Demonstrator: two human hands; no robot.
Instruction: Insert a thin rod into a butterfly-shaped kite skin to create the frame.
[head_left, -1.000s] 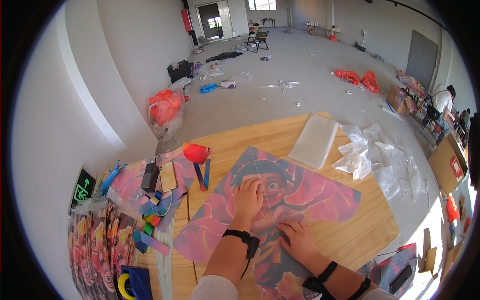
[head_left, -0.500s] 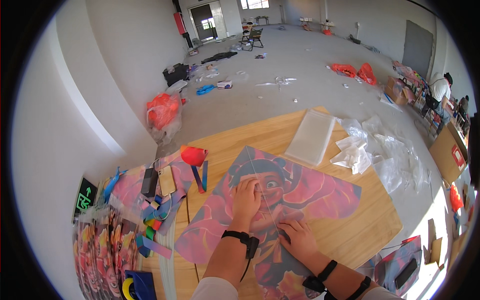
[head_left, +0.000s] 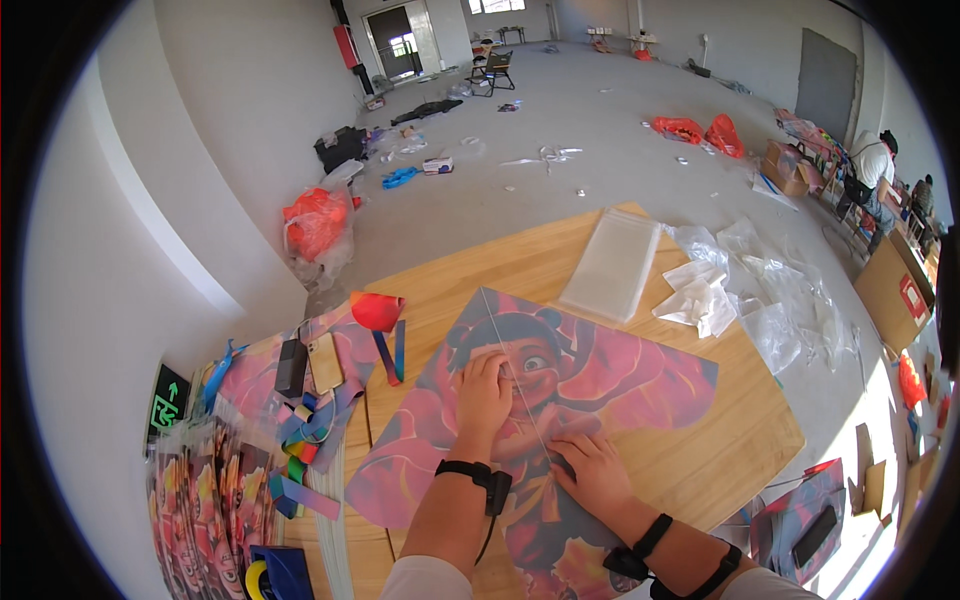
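A large printed kite (head_left: 640,385), pink and dark with a big-eyed cartoon figure, lies spread on the wooden table. A thin pale line like a rod (head_left: 497,325) runs down its middle. Beside the figure's face, my left hand (head_left: 483,395) has its fingers bent and closed on the kite along that line. Lower down, my right hand (head_left: 592,468) has thumb and fingers pinched at the same line. The fingers partly hide what they grip. The kite's lower end passes under my right forearm.
A stack of clear plastic sleeves (head_left: 612,265) and crumpled film (head_left: 775,285) lie at the table's far right. Rainbow ribbons (head_left: 305,450), a phone (head_left: 325,362) and a black box (head_left: 291,368) are on the left. Folded prints (head_left: 205,510) and a tape dispenser (head_left: 283,570) sit at lower left.
The whole view has shifted slightly. Both hands stay at nearly the same places on the kite, with only slight finger movement.
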